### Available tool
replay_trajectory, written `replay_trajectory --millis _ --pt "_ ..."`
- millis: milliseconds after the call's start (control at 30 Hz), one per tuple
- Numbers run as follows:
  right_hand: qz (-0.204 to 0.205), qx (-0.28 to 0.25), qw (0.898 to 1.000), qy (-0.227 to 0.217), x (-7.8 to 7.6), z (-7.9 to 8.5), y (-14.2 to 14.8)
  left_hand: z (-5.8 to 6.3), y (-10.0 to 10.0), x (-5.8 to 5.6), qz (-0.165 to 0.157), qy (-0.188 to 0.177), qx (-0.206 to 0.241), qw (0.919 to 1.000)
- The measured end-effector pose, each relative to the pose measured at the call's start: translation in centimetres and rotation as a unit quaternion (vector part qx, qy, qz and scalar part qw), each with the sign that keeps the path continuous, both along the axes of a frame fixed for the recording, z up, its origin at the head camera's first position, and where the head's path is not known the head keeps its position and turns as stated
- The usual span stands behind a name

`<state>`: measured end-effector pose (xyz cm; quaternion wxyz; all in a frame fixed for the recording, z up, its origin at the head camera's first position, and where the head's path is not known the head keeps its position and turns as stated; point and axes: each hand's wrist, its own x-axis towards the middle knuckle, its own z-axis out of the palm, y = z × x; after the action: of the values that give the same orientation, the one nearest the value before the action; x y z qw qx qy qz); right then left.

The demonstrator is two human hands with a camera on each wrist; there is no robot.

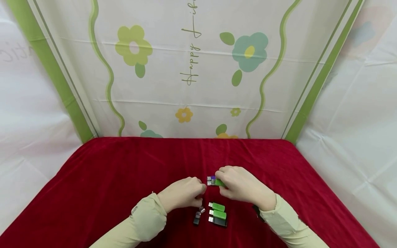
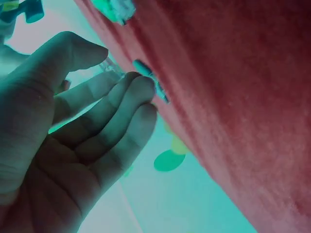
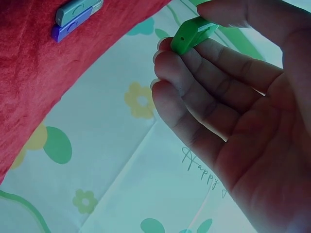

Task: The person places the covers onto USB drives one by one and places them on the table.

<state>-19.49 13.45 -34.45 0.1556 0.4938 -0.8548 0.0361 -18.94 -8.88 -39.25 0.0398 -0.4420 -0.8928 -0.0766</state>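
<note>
My right hand [image 1: 240,182] pinches a green USB flash drive [image 3: 187,36] between thumb and fingertips. Just under it on the cloth lie a purple USB flash drive [image 3: 73,28] and a grey one [image 3: 77,10], side by side. My left hand [image 1: 184,193] has its thumb and index finger around a small shiny, clear-looking piece [image 2: 112,68], mostly hidden by the fingers. Below that hand are small dark pieces with shiny ends [image 1: 196,219]. To their right, two green flash drives [image 1: 218,207] and a black one [image 1: 220,222] lie in a column, metal plugs pointing left.
A red velvet cloth [image 1: 124,172] covers the table. Behind it hangs a white curtain [image 1: 167,86] printed with flowers, and white fabric walls [image 1: 356,120] stand at both sides.
</note>
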Motion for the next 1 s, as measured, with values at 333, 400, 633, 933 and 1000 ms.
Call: replay_trajectory --millis 333,400,633,933,1000 --pt "-0.001 -0.01 1.0 0.017 0.2 0.7 0.3 3.3 -2.5 1.0 -0.008 0.051 0.092 0.9945" --pt "-0.002 -0.014 1.0 0.019 0.3 1.0 0.3 4.0 -2.9 1.5 -0.015 0.08 0.113 0.9902" --pt "-0.004 -0.025 0.999 0.034 0.8 1.7 0.7 6.0 -3.3 3.3 -0.031 0.184 0.207 0.9606" --pt "0.007 -0.043 0.998 0.055 0.9 2.4 0.9 5.5 -2.9 3.0 -0.003 0.184 0.242 0.9527" --pt "0.011 -0.049 0.997 0.059 0.9 2.5 0.9 5.3 -2.8 3.0 0.003 0.187 0.244 0.9515"
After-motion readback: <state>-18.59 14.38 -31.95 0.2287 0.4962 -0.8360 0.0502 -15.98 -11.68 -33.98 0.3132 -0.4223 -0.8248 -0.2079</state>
